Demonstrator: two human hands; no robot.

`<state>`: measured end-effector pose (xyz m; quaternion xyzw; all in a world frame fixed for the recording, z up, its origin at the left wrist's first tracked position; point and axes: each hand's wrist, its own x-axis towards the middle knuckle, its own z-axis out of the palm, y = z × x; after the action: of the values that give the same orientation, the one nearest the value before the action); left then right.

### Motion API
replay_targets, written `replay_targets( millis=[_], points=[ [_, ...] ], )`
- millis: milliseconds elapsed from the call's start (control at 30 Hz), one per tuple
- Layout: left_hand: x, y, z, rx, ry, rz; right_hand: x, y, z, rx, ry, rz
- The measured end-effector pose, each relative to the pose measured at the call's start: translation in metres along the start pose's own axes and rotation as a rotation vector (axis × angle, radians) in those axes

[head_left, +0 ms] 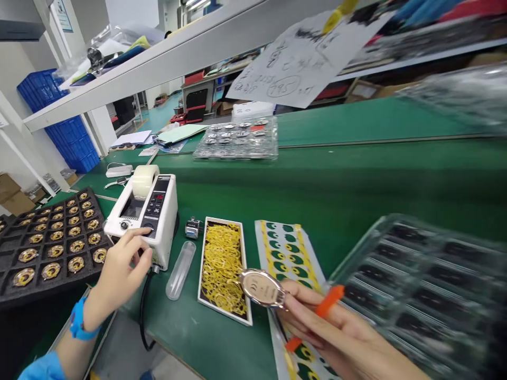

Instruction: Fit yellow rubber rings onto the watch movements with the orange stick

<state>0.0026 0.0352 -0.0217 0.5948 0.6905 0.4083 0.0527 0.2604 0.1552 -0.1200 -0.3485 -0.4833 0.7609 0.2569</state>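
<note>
My right fingers (304, 292) pinch the silver metal oval (261, 287), aimed ten o'clock; my empty left fingers (137, 233) touch the white tape dispenser (153, 207).

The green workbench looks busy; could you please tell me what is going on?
The person's left hand has a fingertip at the control panel of the white tape dispenser. The right hand holds what looks like a watch case, its printed back showing. A tray of yellow rings lies between the hands.

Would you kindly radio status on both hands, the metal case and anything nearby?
Left hand at tape dispenser, index finger extended. Right hand holding metal case by its edge. Box of yellow loops near the case.
</note>
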Motion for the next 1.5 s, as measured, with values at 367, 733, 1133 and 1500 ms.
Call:
replay_targets(
  millis=[367,733,1133,1500],
  points=[
    [0.038,0.038,0.072,-0.542,-0.628,0.045,-0.001,-0.019,0.014,-0.008,-0.046,-0.112],
    [0.041,0.022,0.089,-0.549,-0.741,0.074,-0.004,-0.021,0.01,-0.051,-0.17,-0.188],
    [0.042,0.019,0.094,-0.536,-0.78,0.078,-0.003,-0.019,0.01,-0.101,-0.177,-0.176],
    [0.044,0.017,0.096,-0.598,-0.791,0.056,-0.004,-0.018,0.009,-0.074,-0.202,-0.182]
  ],
)
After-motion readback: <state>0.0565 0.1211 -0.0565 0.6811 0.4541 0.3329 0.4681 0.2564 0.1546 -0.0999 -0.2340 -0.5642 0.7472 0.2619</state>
